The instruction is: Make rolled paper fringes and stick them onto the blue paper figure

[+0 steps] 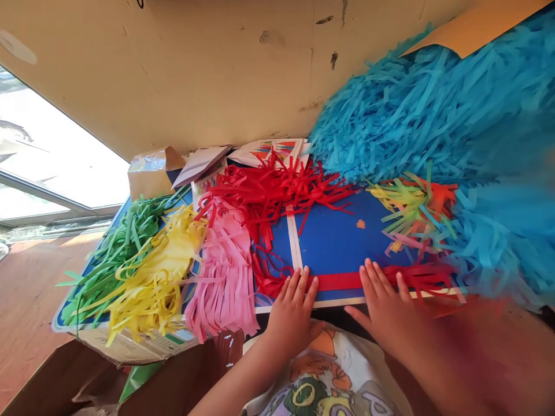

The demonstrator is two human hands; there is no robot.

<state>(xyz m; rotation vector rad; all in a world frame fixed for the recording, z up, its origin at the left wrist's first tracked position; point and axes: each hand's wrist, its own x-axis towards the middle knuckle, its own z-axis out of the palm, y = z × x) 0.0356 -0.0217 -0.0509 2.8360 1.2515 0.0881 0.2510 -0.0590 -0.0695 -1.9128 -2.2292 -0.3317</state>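
A flat red paper strip [338, 282] with fringed ends lies along the front edge of the blue table [338, 231]. My left hand [295, 306] rests palm down at the strip's left part, fingers stretched over it. Farther right, my right hand [385, 303] lies flat with spread fingers, its fingertips on the same strip. Loose red fringe spreads out beyond both hands. Behind the strip is a heap of red fringed paper [277, 190], and pink fringed paper [225, 271] hangs over the edge left of my left hand.
Yellow fringe [165, 271] and green fringe [125, 254] lie at the left. A large mass of blue fringe [411, 110] fills the right, beside a mixed-colour bunch [416, 205]. Papers [202, 164] and a brown packet [151, 170] lean by the wall. An open cardboard box [56, 381] sits below.
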